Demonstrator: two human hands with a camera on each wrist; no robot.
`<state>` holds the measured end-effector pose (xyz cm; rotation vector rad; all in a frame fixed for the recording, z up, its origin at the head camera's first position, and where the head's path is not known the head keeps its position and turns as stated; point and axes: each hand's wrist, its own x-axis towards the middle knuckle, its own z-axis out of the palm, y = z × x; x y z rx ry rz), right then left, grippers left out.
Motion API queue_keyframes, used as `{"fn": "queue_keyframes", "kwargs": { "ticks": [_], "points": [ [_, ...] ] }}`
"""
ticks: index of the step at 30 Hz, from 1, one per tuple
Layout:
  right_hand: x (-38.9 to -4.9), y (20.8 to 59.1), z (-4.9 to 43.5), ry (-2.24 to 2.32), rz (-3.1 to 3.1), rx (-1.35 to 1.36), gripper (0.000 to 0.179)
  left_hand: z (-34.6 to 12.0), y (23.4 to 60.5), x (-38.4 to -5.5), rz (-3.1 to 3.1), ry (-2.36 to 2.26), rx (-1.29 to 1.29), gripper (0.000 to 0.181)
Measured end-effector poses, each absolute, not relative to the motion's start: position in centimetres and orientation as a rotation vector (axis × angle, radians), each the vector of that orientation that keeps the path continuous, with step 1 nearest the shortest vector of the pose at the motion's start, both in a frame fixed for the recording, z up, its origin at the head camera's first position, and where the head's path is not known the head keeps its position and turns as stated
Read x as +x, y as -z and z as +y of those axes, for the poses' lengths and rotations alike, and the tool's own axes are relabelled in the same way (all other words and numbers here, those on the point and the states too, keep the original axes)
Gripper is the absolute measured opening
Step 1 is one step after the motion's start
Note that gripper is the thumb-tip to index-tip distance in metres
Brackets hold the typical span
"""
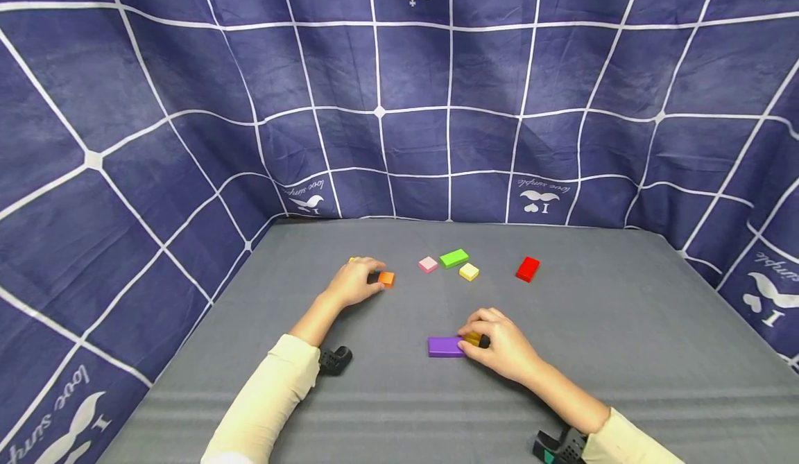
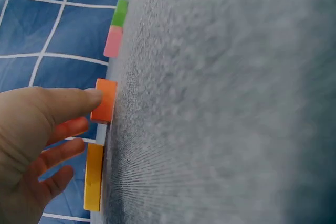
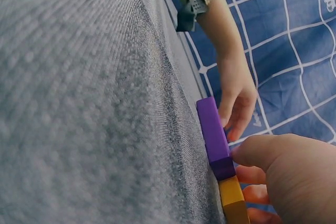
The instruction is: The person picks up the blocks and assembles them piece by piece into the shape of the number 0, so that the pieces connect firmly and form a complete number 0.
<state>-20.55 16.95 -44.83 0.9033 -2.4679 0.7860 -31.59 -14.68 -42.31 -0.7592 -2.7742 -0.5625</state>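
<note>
At the left of the grey table my left hand [image 1: 354,284] pinches a small orange block [image 1: 386,279] between thumb and index finger. In the left wrist view the thumb lies against the upper edge of that orange block [image 2: 106,100], and the other fingers curl behind. A longer yellow block [image 2: 93,177] lies beside those fingers. Nearer the front, my right hand [image 1: 502,346] holds the right end of a long purple block [image 1: 445,347] between thumb and index finger. A yellow-orange block [image 3: 233,199] sits end to end with the purple one, under the right hand's other fingers.
Farther back on the table lie a pink block [image 1: 427,264], a green block [image 1: 453,259], a pale yellow block [image 1: 469,272] and a red block [image 1: 528,269]. A dark blue curtain [image 1: 412,103] with white lines rises behind the table [image 1: 387,394] and along its sides.
</note>
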Motion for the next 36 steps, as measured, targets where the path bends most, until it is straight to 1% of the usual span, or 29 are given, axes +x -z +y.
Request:
{"fn": "queue_keyframes", "kwargs": {
  "ticks": [10, 16, 23, 36],
  "points": [
    [-20.7, 44.8, 16.9, -0.797, -2.439, 0.927, 0.013, -14.4, 42.1, -32.3, -2.797, 0.548, -0.817, 0.031],
    [-20.7, 44.9, 16.9, -0.794, -2.420, 0.928, 0.014, -14.4, 42.1, -32.2, -2.796, 0.605, -0.804, 0.029],
    [-20.6, 45.0, 16.9, -0.804, -2.448, 0.907, 0.014, -14.1, 42.0, -31.7, -2.778, 0.720, -0.759, 0.027],
    [-20.8, 45.1, 17.0, -0.785, -2.435, 0.924, 0.013, -13.2, 42.0, -29.9, -2.757, 0.772, -0.836, 0.028]
  ]
}}
